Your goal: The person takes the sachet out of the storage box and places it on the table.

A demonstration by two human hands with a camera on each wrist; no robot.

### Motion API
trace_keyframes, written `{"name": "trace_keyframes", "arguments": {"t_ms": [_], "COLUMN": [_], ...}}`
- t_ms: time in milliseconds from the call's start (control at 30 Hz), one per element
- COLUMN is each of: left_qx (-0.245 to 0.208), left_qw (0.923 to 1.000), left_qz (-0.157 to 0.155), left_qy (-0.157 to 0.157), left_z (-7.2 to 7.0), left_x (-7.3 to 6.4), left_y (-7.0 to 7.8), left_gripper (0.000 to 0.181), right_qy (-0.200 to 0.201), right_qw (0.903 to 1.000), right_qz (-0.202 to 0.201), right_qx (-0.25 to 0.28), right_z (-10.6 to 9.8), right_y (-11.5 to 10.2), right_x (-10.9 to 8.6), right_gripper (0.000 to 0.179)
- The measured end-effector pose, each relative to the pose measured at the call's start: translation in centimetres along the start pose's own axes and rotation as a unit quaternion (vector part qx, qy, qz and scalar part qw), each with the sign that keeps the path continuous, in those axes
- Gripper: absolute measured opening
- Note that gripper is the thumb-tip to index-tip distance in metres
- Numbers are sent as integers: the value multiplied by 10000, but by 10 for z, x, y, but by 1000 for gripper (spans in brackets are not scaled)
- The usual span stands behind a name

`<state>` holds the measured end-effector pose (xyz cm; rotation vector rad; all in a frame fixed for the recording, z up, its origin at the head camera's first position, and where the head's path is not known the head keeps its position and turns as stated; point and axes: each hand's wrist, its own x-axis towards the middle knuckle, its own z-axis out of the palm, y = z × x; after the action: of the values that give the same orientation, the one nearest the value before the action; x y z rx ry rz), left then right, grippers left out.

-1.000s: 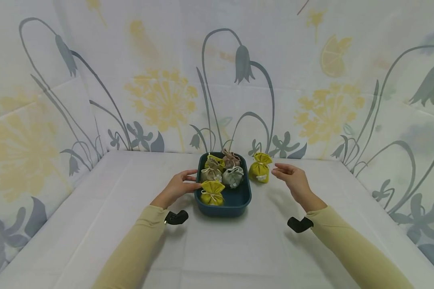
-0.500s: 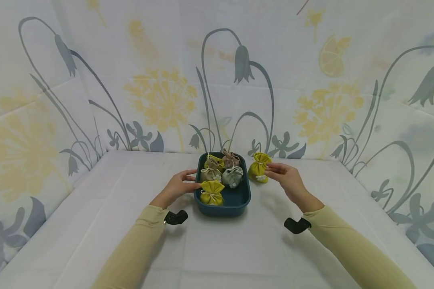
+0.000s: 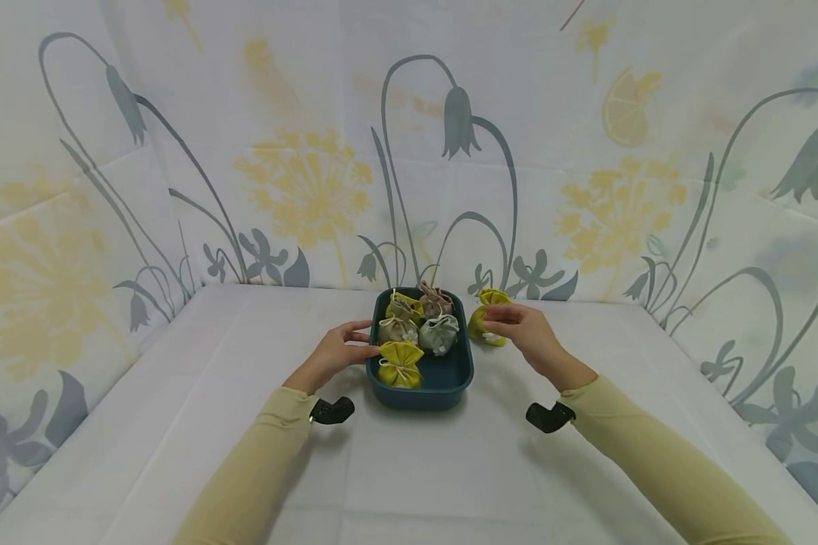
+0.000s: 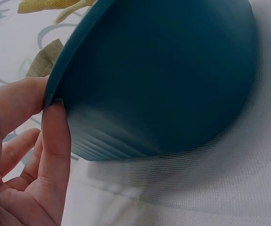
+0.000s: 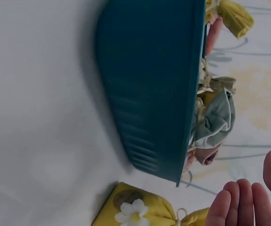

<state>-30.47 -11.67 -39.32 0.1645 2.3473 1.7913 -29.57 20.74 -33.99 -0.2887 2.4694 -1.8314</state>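
Observation:
A dark teal plastic tub (image 3: 423, 398) stands mid-table with several small drawstring pouches inside. A yellow pouch (image 3: 401, 365) leans at its front left; a beige one (image 3: 397, 330), a pale grey-green one (image 3: 440, 334) and a brownish-pink one (image 3: 436, 302) sit farther back, beside another yellow pouch. My left hand (image 3: 337, 351) pinches the tub's left rim between thumb and finger. On the cloth right of the tub stands a yellow pouch (image 5: 159, 203) with a white flower. My right hand (image 3: 530, 336) is at its neck, thumb apart from the fingers, partly hiding it in the head view.
A white cloth (image 3: 409, 469) covers the table. Behind and on both sides hangs a white curtain (image 3: 409, 189) printed with grey and yellow flowers. A black wrist device (image 3: 332, 410) sits under each wrist.
My right hand has moved left, from beside the yellow pouch to in front of its neck. The left hand, the tub and its pouches stay where they were.

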Motion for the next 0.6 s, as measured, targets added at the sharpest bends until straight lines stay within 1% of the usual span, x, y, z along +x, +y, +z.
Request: {"name": "trace_keyframes", "arguments": {"t_ms": [100, 333, 433, 600], "left_qx": [-7, 5, 19, 11], "left_qw": [10000, 10000, 10000, 10000], "left_qz": [16, 22, 2, -44], "left_qy": [-7, 22, 16, 7], "left_z": [0, 1, 1, 0], "left_x": [-1, -2, -2, -1], "left_y": [0, 2, 2, 1], "left_gripper": [63, 62, 62, 62], "right_qy": [-163, -695, -765, -816], "right_qw": [9999, 9973, 9966, 9954], "right_qz": [-9, 38, 89, 12], "right_qx": [-44, -246, -295, -504], "right_z": [3, 13, 19, 26], "right_y": [-2, -9, -14, -20], "right_x": [5, 16, 18, 21], "right_gripper": [43, 46, 46, 44]}}
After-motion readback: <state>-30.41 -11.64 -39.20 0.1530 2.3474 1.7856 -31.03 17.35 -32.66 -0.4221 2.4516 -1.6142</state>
